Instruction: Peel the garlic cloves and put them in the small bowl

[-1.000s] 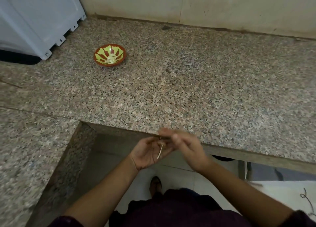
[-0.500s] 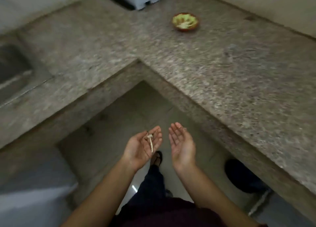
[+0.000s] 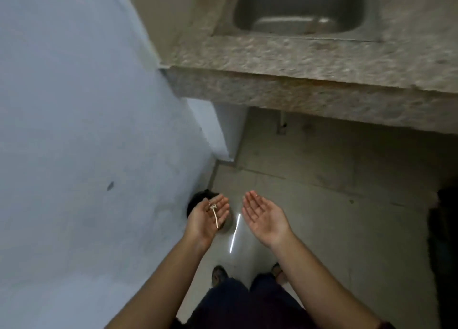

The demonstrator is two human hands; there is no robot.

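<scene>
Since half a second ago the view has swung off the corner of the worktop: the small bowl has gone out of sight and a steel sink [image 3: 272,23] set in the stone counter [image 3: 297,63] now fills the top of the frame, while both hands have kept their palm-up pose out over the floor [image 3: 347,204]. No cloves show anywhere. The only bit of garlic in view is a dry garlic stalk [image 3: 215,215] lying loose across the left hand [image 3: 205,225], its flat root end near the fingers. This looks like a trip to throw away waste; a dark round thing [image 3: 198,199] sits low beneath that hand and may be a bin, though blur makes it hard to tell. The stalk is light and nothing pins it, so a tilt of the palm or a quick step could let it slide off onto the floor short of its target. The left hand is cupped with relaxed fingers, carrying the stalk without closing on it. The right hand [image 3: 264,215] is spread flat, fingers straight and together, holding nothing.
</scene>
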